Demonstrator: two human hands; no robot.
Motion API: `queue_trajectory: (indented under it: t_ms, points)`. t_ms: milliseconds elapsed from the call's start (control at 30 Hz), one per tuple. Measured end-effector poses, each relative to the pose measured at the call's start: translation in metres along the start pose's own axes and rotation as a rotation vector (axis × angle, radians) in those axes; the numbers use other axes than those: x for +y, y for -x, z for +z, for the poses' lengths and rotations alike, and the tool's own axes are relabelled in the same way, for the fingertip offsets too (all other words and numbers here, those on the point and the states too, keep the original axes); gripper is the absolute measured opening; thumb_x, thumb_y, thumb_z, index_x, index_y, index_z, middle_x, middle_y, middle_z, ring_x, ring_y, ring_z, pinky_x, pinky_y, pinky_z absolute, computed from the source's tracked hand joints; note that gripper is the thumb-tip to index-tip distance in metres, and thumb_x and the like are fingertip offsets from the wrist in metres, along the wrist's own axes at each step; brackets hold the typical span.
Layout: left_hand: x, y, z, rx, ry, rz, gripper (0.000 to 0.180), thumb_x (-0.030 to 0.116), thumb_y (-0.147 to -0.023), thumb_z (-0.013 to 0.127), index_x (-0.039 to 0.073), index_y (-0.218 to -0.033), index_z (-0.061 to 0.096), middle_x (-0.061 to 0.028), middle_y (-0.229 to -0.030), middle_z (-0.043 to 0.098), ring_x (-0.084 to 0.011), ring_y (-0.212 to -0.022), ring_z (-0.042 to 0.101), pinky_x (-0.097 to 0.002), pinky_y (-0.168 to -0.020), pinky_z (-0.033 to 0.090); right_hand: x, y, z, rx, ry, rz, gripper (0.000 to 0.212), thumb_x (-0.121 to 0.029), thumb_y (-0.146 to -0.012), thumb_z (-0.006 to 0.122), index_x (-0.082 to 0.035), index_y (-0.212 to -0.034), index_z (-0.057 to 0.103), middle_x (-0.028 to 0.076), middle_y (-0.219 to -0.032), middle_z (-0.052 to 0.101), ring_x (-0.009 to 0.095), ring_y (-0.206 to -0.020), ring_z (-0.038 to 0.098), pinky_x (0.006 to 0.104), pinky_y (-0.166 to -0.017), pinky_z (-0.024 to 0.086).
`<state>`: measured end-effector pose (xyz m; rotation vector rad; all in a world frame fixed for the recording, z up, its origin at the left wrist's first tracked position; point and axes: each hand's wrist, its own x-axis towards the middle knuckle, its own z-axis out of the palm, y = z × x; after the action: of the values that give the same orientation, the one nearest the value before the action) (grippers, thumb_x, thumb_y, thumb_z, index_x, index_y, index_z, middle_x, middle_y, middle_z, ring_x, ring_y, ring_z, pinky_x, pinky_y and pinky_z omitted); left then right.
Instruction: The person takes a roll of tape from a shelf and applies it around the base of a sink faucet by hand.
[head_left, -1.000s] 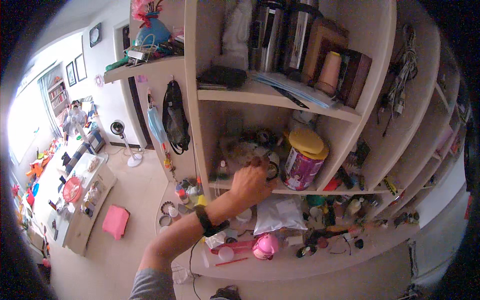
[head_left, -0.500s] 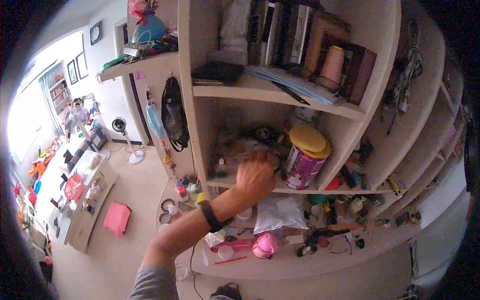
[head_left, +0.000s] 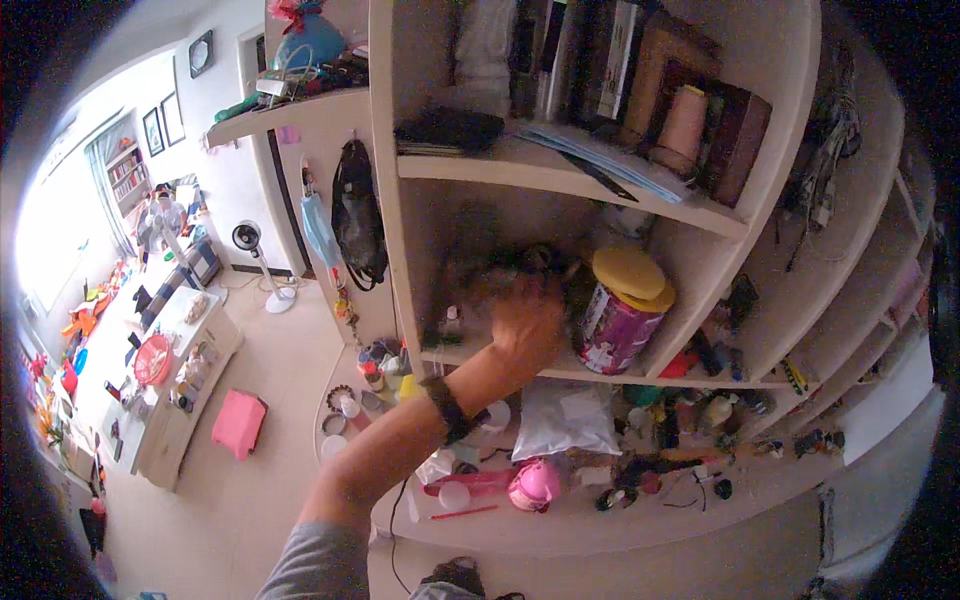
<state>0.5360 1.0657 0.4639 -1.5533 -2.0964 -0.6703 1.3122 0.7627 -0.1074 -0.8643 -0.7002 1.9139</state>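
Observation:
My left hand [head_left: 528, 318] reaches into the middle compartment of a pale shelf unit [head_left: 408, 290]. A dark band circles the wrist, and a grey sleeve covers the upper arm. The fingers blur into a cluster of dark objects [head_left: 500, 278] at the back, so what they touch cannot be made out. Just right of the hand stands a purple printed canister [head_left: 612, 330] with a yellow lid [head_left: 628, 272] lying askew on top. A small pale-topped bottle [head_left: 453, 318] stands to the hand's left. My right hand is out of view.
Above are books, a pink thread cone [head_left: 683, 125] and blue folded sheets [head_left: 600, 165]. On the lower ledge lie a white plastic packet [head_left: 565, 425], a pink round object [head_left: 535, 485] and clutter. A fan [head_left: 265, 270] and pink stool [head_left: 240, 424] stand left; a person [head_left: 162, 215] is far off.
My left hand has moved slightly deeper and higher into the compartment, toward the dark objects. The whole view has shifted a little, with the shelf now slightly farther right.

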Motion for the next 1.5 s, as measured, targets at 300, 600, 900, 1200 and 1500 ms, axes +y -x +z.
queue_trajectory:
  t_ms: [300,600,900,1200,1500]
  points:
    - [0.001,-0.005,0.020,-0.275,-0.039,0.031,0.039,0.022,-0.074,0.069,0.003,-0.109,0.070,-0.0219,-0.116,0.065,-0.0371,-0.113,0.062,-0.0460,-0.082,0.056,-0.025,-0.013,0.069,0.162,1.972,-0.579,0.020,-0.030,-0.093,0.067,-0.014,-0.100,0.076,0.003,-0.081,0.070,0.020,-0.060,0.058,0.0350,-0.056,0.049]
    - [-0.008,-0.008,-0.008,-0.085,-0.128,-0.071,0.025,0.021,-0.077,0.069,0.007,-0.097,0.074,-0.0161,-0.098,0.071,-0.0326,-0.088,0.071,-0.0437,-0.075,0.058,-0.034,-0.011,0.096,0.089,1.396,-0.545,0.023,-0.033,-0.096,0.063,-0.013,-0.101,0.075,0.005,-0.072,0.065,0.019,-0.057,0.054,0.0352,-0.055,0.047]
    - [-0.033,-0.053,0.035,0.146,-0.103,0.026,0.017,0.014,-0.080,0.067,0.010,-0.094,0.075,-0.0169,-0.097,0.072,-0.0333,-0.089,0.071,-0.0448,-0.072,0.059,-0.036,-0.016,0.115,0.204,1.734,-0.637,0.015,-0.024,-0.093,0.068,-0.014,-0.101,0.075,0.007,-0.069,0.062,0.021,-0.054,0.050,0.0352,-0.055,0.046]
    - [-0.030,-0.056,0.024,0.086,-0.299,-0.017,0.022,0.016,-0.086,0.065,0.007,-0.104,0.074,-0.0174,-0.101,0.073,-0.0327,-0.095,0.072,-0.0437,-0.079,0.060,-0.032,0.004,0.104,0.274,1.806,-0.514,0.015,-0.026,-0.090,0.070,-0.014,-0.098,0.076,0.008,-0.086,0.070,0.023,-0.070,0.061,0.0385,-0.065,0.052]
    - [-0.045,-0.077,0.035,0.018,-0.175,-0.294,0.025,0.015,-0.087,0.064,0.005,-0.109,0.072,-0.0206,-0.119,0.065,-0.0333,-0.109,0.066,-0.0443,-0.084,0.058,-0.031,-0.002,0.088,0.249,1.783,-0.383,0.018,-0.029,-0.088,0.071,-0.015,-0.098,0.077,0.008,-0.101,0.074,0.027,-0.086,0.067,0.0408,-0.076,0.056]
